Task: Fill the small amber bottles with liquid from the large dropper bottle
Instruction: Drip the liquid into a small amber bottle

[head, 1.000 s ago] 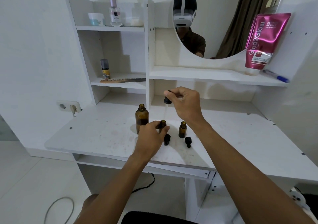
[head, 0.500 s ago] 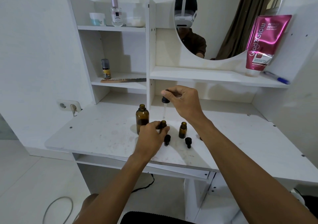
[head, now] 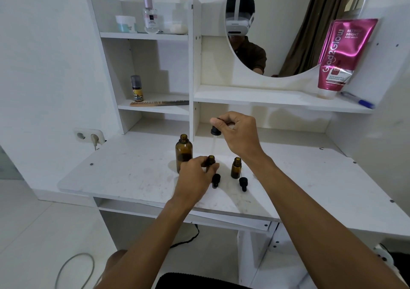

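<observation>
The large amber bottle (head: 183, 152) stands open and upright on the white desk (head: 310, 177). Just right of it my left hand (head: 195, 179) grips a small amber bottle (head: 210, 160); only its open neck shows above my fingers. My right hand (head: 238, 134) pinches the black bulb of the dropper (head: 215, 130), whose clear glass tube points down right above that small bottle's mouth. A second small amber bottle (head: 236, 168) stands open to the right. Two small black dropper caps (head: 215, 180) (head: 243, 183) lie on the desk in front of the small bottles.
Shelves rise behind the desk with a comb (head: 158, 103), a small spray bottle (head: 136, 88), jars and a perfume bottle (head: 150, 14). A pink tube (head: 342, 53) and a pen (head: 357, 100) sit on the right shelf under a round mirror. A wall socket (head: 88, 135) is at the left.
My right hand has shifted the dropper slightly left and lower, bringing its tube over the small bottle in my left hand. The left hand has stayed put.
</observation>
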